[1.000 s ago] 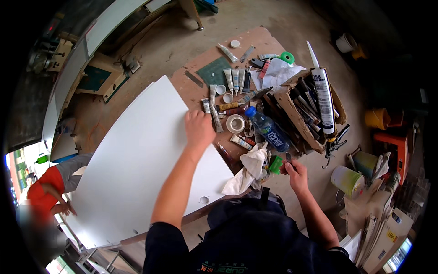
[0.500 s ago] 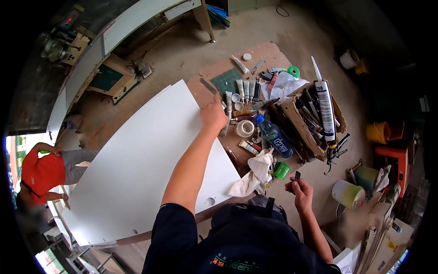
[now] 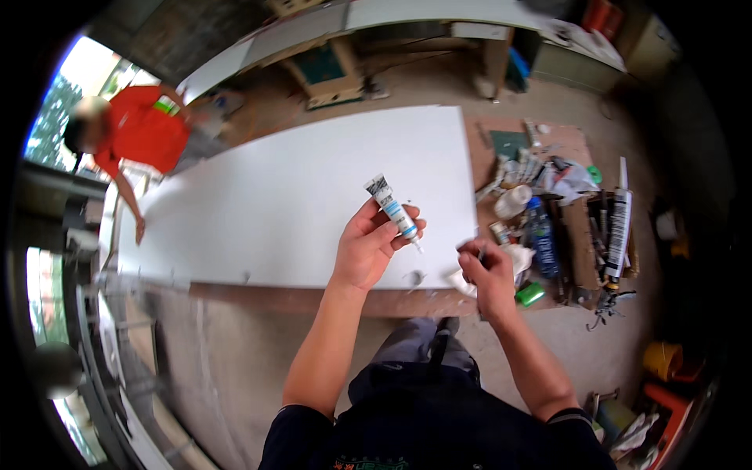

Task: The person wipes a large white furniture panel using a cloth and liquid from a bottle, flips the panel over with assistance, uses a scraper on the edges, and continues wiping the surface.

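My left hand (image 3: 363, 257) is closed around a white squeeze tube (image 3: 395, 215) with blue bands. The tube's crimped silver-and-black end points up and away, and its narrow white tip slants down to the right, over the white board (image 3: 298, 188). Off the board's right end, my right hand (image 3: 492, 278) pinches a small dark flat piece, mostly hidden by the fingers. Beside that hand lie a crumpled white cloth (image 3: 518, 257) and a green object (image 3: 530, 294).
Right of the board, a brown work surface (image 3: 565, 141) carries several tubes, a white jar (image 3: 513, 201), a blue-labelled bottle (image 3: 542, 239) and a tool box (image 3: 580, 254) with a sealant cartridge (image 3: 619, 231). A person in red (image 3: 145, 129) stands at the board's far left, one hand on it.
My left hand has come back from the cluttered surface and now holds the squeeze tube. My right hand has risen toward the board's right end. The view has turned, showing the board more level.
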Available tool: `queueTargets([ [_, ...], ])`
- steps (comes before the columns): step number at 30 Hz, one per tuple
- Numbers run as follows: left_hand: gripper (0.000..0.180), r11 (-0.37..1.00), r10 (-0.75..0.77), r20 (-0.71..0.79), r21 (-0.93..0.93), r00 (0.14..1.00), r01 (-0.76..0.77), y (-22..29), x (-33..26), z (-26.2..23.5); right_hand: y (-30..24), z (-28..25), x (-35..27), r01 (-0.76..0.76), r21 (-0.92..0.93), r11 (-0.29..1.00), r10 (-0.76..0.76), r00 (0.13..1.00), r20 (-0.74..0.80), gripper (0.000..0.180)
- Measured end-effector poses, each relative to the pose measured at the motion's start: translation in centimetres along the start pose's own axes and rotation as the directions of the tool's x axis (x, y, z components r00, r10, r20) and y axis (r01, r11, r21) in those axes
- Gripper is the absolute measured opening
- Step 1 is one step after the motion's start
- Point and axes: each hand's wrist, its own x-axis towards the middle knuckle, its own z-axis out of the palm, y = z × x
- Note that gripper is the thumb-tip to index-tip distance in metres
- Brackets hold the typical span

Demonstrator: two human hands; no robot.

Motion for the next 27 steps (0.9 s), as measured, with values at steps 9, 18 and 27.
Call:
queueTargets([
  [9, 0.033, 0.916, 0.396, -0.346, 0.085, 0.851, -0.392, 8.4, -20.4, -8.7, 4.0, 23.9, -5.2, 0.058, -0.103, 0.993, -0.002, 0.881, 0.472, 0.015],
  [18, 0.035, 0.777, 0.63, -0.598, 0.483, 0.495, -0.404, 20.5, -44.6, -25.1, 15.4, 52.5, -15.0, -0.107, -0.242, 0.964, 0.263, 0.498, 0.826, 0.02],
  [27, 0.053, -0.235, 0.89, -0.042, 0.811, 0.454, 0.536, 29.6, -59.2, -35.9, 21.7, 71.4, -17.8, 0.25, -0.415, 0.875, 0.338, 0.299, 0.892, 0.027],
])
